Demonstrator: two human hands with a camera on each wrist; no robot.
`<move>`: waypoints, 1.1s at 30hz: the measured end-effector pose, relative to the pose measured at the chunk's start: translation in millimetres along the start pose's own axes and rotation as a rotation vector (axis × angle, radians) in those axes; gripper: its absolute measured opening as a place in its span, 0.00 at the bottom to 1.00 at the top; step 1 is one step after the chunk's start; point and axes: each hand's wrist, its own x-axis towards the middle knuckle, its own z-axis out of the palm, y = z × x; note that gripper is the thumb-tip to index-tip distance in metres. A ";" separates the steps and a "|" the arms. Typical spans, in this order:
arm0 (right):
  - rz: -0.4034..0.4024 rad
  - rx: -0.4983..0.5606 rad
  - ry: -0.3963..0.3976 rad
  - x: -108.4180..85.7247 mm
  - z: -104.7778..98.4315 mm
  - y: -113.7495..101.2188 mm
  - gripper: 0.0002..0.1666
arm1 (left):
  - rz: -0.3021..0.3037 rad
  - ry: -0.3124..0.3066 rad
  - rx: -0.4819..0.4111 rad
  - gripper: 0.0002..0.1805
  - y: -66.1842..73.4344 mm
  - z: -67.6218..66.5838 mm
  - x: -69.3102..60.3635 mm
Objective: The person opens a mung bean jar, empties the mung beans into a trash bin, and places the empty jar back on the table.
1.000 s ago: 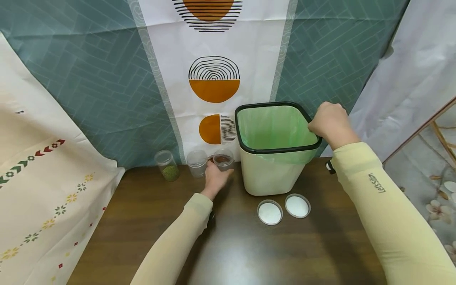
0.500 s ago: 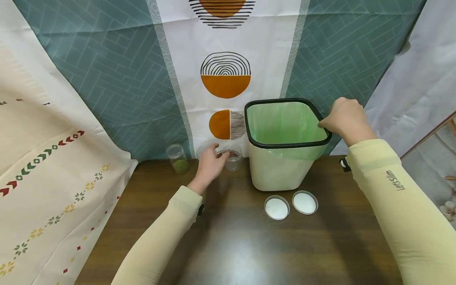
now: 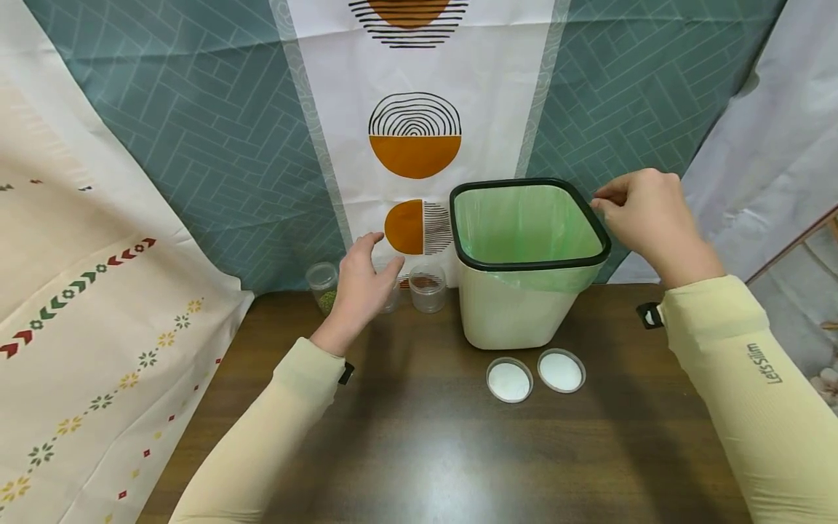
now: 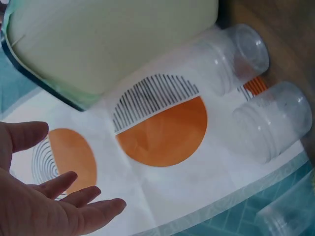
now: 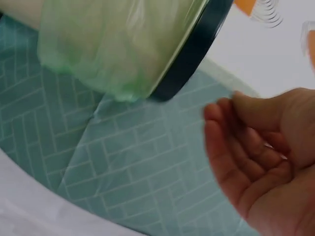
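Observation:
A cream bin point(image 3: 504, 313) with a black rim point(image 3: 537, 265) and a green liner bag point(image 3: 517, 225) stands against the back cloth. My right hand point(image 3: 644, 215) hovers just beyond its right rim, fingers loosely bent. The right wrist view shows that hand point(image 5: 275, 157) apart from the rim, holding nothing. My left hand point(image 3: 356, 287) is raised with thumb and fingers spread, in front of the clear jars. Near it are a clear jar point(image 3: 428, 290), a second jar point(image 3: 390, 300) partly hidden by the hand, and a jar with green contents point(image 3: 322, 276).
Two shallow round dishes point(image 3: 509, 382) with white contents lie on the brown table point(image 3: 419, 451) in front of the bin. A patterned cloth point(image 3: 301, 145) hangs behind. Light cloth point(image 3: 118, 349) borders the left side, and pale fabric point(image 3: 785, 145) hangs at right.
My left hand has drawn back leftward from beside the right-hand clear jar and spread its fingers. My right hand has let go of the bin's rim and moved slightly right.

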 end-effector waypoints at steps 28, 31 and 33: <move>-0.613 0.516 0.251 -114.7 109.6 -53.4 0.14 | 0.046 0.013 0.095 0.34 -26.4 -0.1 -27.0; -0.581 0.506 0.186 -124.7 132.6 -49.6 0.14 | 0.051 0.008 0.100 0.34 -31.4 3.5 -30.3; -0.554 0.491 0.142 -130.0 145.3 -46.5 0.14 | 0.049 0.009 0.105 0.35 -34.3 5.5 -32.6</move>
